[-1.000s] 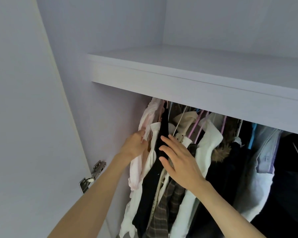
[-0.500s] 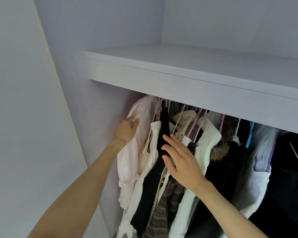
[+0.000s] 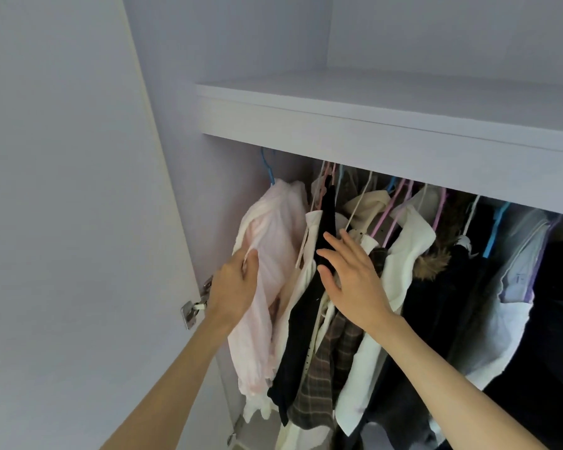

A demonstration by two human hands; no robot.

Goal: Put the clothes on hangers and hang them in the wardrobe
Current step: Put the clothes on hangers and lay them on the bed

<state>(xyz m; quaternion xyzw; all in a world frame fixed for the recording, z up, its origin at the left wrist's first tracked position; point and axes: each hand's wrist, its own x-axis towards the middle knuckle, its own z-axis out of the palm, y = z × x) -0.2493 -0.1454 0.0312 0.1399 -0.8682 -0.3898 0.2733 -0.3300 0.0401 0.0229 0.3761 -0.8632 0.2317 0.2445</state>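
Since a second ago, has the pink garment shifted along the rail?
Yes. The pink garment has moved left, away from the other hanging clothes toward the wardrobe side wall, opening a gap; the left hand holds it.

Pink garment: pale pink, thin gathered fabric garment (image 3: 275,254), hanging at the far left end of the row, bunched and creased.
Its hanger: blue plastic hanger (image 3: 268,167), hook reaching up behind the shelf front, garment draped below it.
Wardrobe: pale lilac wardrobe (image 3: 371,138), door open.
Neighbouring clothes: black garment (image 3: 306,323) just right, apart at the top.
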